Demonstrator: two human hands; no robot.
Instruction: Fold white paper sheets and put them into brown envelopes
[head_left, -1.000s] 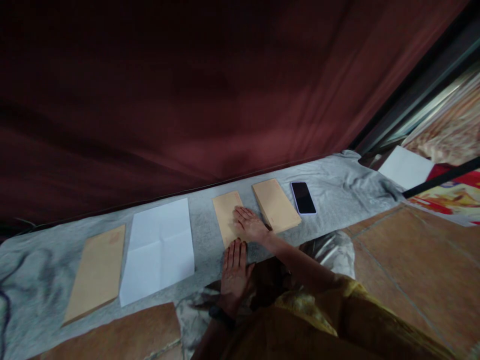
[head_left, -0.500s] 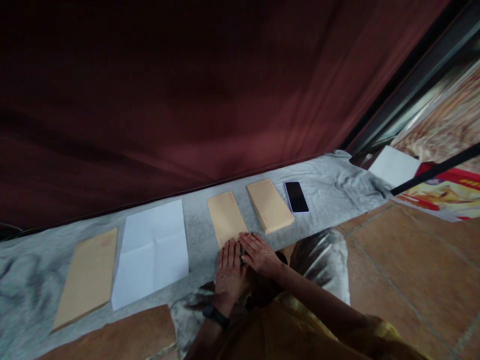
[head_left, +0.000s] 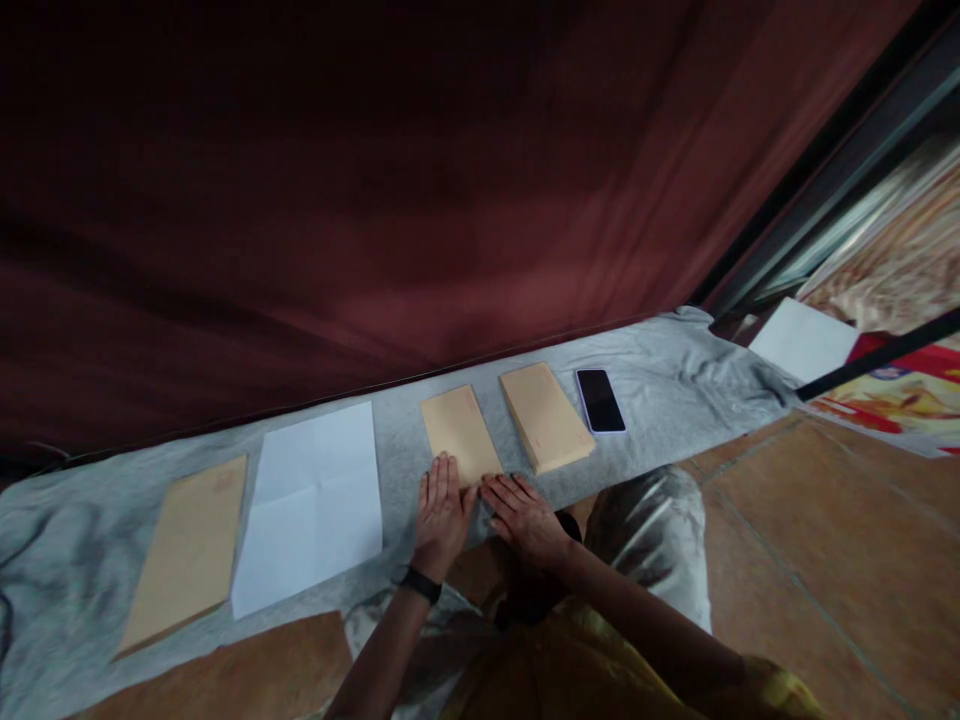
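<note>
A brown envelope lies flat on the grey cloth in front of me, its near end partly covered by my hands. My left hand rests flat on its near left corner, fingers outstretched. At the near right corner is my right hand, palm down, with its fingers extended and their tips at the envelope's edge. The thumb of my left hand comes close to the right fingertips. Just to the right lies a stack of brown envelopes, touched by neither hand.
A phone lies right of the stack. To the left are a creased white sheet and more brown envelopes. The grey cloth covers a narrow surface against a dark red curtain. A printed red package stands at right.
My left hand has moved left and slightly up onto the envelope's near left corner, away from my right hand. My right hand has barely shifted. The whole view has moved slightly.
</note>
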